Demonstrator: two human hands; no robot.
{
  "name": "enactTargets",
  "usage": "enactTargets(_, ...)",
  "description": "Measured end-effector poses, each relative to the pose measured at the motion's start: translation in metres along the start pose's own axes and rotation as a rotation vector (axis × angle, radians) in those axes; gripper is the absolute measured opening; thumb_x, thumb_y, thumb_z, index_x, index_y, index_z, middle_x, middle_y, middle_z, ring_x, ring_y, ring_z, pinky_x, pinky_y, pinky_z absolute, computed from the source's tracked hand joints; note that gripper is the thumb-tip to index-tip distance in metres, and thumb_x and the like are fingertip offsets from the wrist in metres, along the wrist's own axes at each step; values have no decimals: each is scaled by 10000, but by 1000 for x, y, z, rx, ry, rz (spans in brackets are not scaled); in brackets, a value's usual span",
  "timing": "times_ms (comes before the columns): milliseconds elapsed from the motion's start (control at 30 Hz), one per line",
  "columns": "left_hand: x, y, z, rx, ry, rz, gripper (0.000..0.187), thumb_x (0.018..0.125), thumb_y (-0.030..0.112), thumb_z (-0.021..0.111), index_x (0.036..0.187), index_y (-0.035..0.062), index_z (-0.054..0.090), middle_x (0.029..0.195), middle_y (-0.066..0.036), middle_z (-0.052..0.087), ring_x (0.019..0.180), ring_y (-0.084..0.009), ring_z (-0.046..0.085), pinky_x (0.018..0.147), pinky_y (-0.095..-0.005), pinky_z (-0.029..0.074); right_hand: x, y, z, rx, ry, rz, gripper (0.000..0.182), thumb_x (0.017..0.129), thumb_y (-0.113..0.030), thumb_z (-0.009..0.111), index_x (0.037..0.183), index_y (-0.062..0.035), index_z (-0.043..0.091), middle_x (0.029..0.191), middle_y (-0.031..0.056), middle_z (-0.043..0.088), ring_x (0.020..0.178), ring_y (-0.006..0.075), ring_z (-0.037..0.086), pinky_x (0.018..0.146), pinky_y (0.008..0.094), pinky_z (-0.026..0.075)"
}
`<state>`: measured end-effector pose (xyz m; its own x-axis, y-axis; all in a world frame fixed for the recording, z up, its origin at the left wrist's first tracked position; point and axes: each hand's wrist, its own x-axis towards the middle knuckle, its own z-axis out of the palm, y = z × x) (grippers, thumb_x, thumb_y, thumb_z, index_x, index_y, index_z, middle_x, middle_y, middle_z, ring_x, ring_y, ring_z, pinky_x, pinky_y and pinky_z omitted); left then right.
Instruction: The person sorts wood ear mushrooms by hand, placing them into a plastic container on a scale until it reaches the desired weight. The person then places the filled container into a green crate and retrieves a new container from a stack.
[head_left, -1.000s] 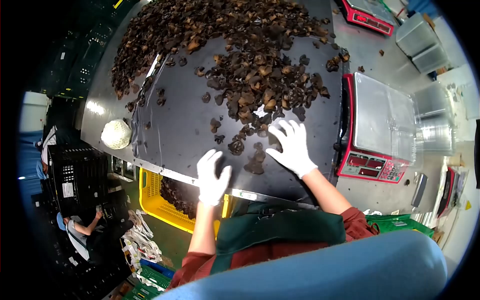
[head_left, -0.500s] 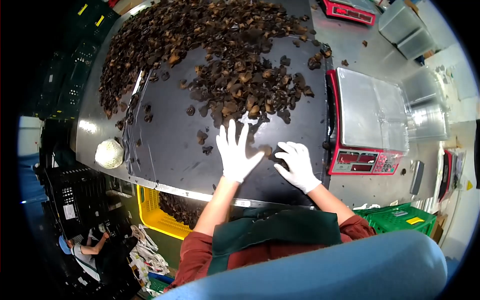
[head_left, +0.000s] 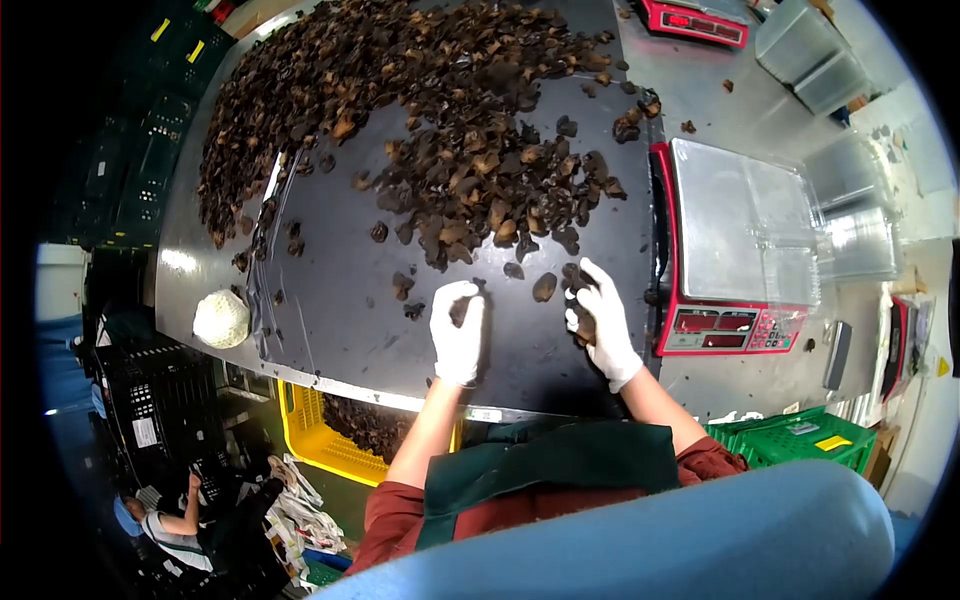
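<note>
White gloves cover both hands over the dark table [head_left: 350,340]. My left hand [head_left: 458,335] is curled round a dark brown mushroom-like piece [head_left: 460,311], below the big heap of such pieces [head_left: 480,190]. To its right, my right hand [head_left: 605,330] holds dark pieces [head_left: 584,325] between thumb and fingers. Between the hands and the heap lie a loose oval piece [head_left: 544,287] and a smaller one [head_left: 513,270]. A few more pieces [head_left: 402,286] rest left of my left hand.
A red scale [head_left: 745,230] with a clear lid stands right. A white netted ball [head_left: 221,319] sits at the left edge. Below are a yellow crate [head_left: 310,445] and a green crate [head_left: 800,440]. A co-worker [head_left: 165,525] is at the lower left, by black crates [head_left: 150,390].
My left hand has drawn back from the heap and curled its spread fingers round a piece. My right hand has turned more upright, with pieces showing in it. The co-worker's arm has moved.
</note>
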<state>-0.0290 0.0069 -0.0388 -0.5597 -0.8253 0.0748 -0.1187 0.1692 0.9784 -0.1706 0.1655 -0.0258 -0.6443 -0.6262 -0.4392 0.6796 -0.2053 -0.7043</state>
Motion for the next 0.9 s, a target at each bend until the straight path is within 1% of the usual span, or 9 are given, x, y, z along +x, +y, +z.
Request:
enactTargets(100,5,13,0,-1015,64,-759,206,929,198,572,1076,55,579,948,-96,615,726,-193,571,553,-277,487,1,-17,6,566,-271,491,221,938,-228,535,1126,-112,533,953,27,537,688,139,482,616,260,404)
enactTargets(233,-3,24,3,-1292,-123,-923,380,954,364,492,1114,28,571,1011,-138,608,807,-246,549,564,-299,483,-2,-19,27,667,-329,588,252,895,-233,612,1063,-55,551,921,34,582,727,135,527,654,264,441)
enactTargets(333,-7,28,8,-1211,-142,-968,504,940,475,457,1158,34,568,1031,-137,617,847,-283,592,653,-381,511,-11,-20,34,165,-316,251,300,888,-177,571,1136,-12,536,1001,83,606,855,176,593,731,298,500)
enactTargets(500,-10,30,8,-1181,-78,-935,546,938,530,400,1169,67,577,1065,-122,627,888,-306,608,712,-453,504,-9,-10,29,231,-292,164,390,814,-122,658,1165,-17,526,1046,64,608,931,164,601,830,302,505)
enactTargets(533,-10,33,11,-1165,-33,-945,550,938,533,399,1166,67,579,1064,-122,627,892,-304,606,719,-451,503,-12,-17,36,289,-212,238,268,898,-190,547,1116,-35,540,1020,69,593,909,187,594,805,315,513)
enactTargets(667,-13,32,22,-1312,-19,-878,545,963,517,355,1146,58,586,1081,-126,623,948,-280,595,775,-425,497,-10,4,24,128,-340,-48,418,876,-105,622,1259,-17,479,1163,81,574,1056,166,565,910,309,471)
enactTargets(767,-26,37,40,-995,-32,-659,527,993,475,326,1157,45,583,1112,-127,615,1008,-244,577,848,-378,479,-16,18,33,-157,-162,-99,387,955,-135,543,1313,-13,460,1214,80,569,1120,166,543,970,314,436)
enactTargets(833,-31,55,48,-743,-243,-434,426,1024,352,350,1203,29,562,1160,-99,601,1075,-216,552,984,-338,402,-16,33,50,413,-17,66,408,1018,-254,407,1360,-34,445,1255,71,556,1141,176,525,999,311,404)
enactTargets(900,-46,35,65,-509,-11,-245,395,1030,293,355,1258,16,520,1238,-95,559,1146,-206,512,1031,-331,360,-31,25,65,255,-118,-50,394,1013,-155,408,1381,-14,416,1282,84,535,1197,180,481,1014,294,394)
